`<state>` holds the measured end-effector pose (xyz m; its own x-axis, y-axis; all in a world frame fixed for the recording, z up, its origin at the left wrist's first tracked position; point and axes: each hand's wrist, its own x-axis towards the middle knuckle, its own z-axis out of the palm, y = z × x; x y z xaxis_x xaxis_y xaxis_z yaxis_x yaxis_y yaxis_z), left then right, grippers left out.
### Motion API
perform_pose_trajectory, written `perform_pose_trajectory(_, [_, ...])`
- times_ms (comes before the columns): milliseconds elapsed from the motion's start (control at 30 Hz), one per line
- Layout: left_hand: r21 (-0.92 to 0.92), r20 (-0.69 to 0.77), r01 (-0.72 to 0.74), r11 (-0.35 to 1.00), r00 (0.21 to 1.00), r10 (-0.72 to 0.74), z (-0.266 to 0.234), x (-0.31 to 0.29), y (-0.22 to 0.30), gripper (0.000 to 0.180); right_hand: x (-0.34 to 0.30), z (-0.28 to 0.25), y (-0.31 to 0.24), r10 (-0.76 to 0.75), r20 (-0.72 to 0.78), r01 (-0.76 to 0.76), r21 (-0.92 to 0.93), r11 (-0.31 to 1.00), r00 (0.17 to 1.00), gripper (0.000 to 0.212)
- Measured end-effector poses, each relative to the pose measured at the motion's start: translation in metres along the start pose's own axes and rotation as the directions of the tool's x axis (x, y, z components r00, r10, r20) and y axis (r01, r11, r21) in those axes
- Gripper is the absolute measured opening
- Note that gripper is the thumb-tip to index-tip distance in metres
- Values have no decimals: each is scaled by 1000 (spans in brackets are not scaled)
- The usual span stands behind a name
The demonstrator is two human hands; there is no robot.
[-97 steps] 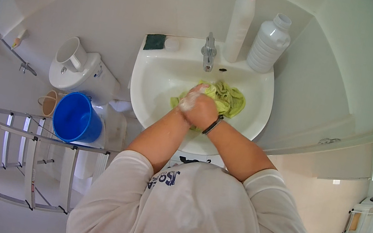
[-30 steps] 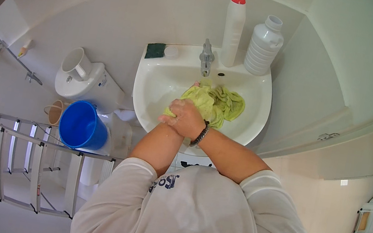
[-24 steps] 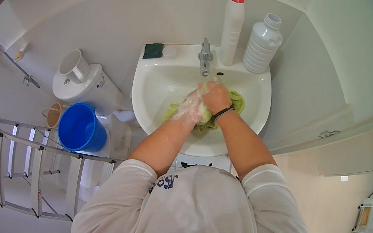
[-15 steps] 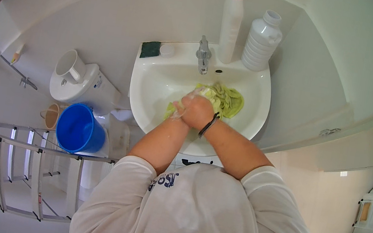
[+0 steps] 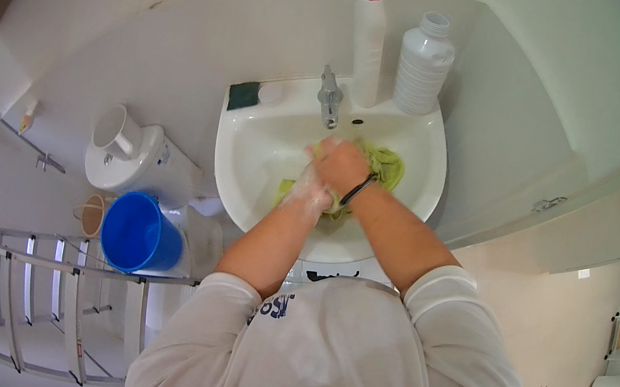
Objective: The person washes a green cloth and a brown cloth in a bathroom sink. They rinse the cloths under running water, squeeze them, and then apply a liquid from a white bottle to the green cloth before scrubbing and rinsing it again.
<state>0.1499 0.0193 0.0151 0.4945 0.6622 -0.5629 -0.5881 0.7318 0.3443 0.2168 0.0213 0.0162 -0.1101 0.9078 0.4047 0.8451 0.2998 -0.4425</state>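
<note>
Both my hands are together over the sink (image 5: 251, 142), working a wet yellow-green cloth (image 5: 388, 166). My right hand (image 5: 341, 167), with a black band at its wrist, is closed on the cloth, its fingers partly blurred. Below and to the left of it, my left hand (image 5: 312, 191) is closed on the cloth too, its fingers mostly hidden. Whitish suds coat the left hand and wrist. Part of the cloth spreads right of my hands, and a smaller piece shows on the left. The chrome faucet (image 5: 330, 98) stands just beyond my hands.
On the sink's back ledge are a green scouring pad (image 5: 243, 96), a white bottle with a red cap (image 5: 367, 50) and an uncapped white bottle (image 5: 423, 68). To the left are a blue bucket (image 5: 141, 234), a white mug (image 5: 117, 130) on a lidded bin (image 5: 141, 164) and a metal ladder (image 5: 74, 309).
My right hand has slid forward, away from my left wrist, and the left hand has drawn back toward me. The view has shifted slightly.
</note>
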Motion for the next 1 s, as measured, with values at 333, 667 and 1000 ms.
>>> perform_pose_trajectory(333, [119, 394, -69, 990, 919, 16, -20, -29, 56, 58, -18, -62, 128, 501, 56, -504, 140, 852, 864, 41])
perform_pose_trajectory(667, [186, 462, -253, 949, 875, 143, 38, -51, 48, 55, -37, -48, 62, 177, 486, -304, 196, 932, 856, 33])
perform_pose_trajectory(1000, [-201, 104, -200, 959, 969, 224, -1, -46, 37, 56, -15, -45, 75, 282, 420, -408, 907, -103, 863, 20])
